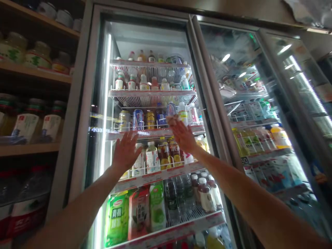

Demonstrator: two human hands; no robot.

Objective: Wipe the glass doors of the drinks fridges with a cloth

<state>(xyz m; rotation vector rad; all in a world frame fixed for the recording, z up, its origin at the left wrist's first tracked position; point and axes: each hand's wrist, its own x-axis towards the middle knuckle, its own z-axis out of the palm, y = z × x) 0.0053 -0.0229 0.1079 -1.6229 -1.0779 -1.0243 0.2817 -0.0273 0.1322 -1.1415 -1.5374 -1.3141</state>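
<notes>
Two bare hands, the left hand (pixel 126 151) and the right hand (pixel 183 136), raised before a lit drinks cooler (pixel 79 103).
Both are open with fingers extended, and neither shows anything in its grip; whether either touches the cooler's front cannot be told. The cooler lies straight ahead of the hands, its long axis upright, while its can shelf (pixel 153 133) runs crosswise just about fingertip level. The left hand's fingertips show below an upright blue can (pixel 138 120); the right hand, a little higher in view, is nearer the shelf's right end. An upright floral-labelled bottle (pixel 152 159) stands between the two wrists.
</notes>
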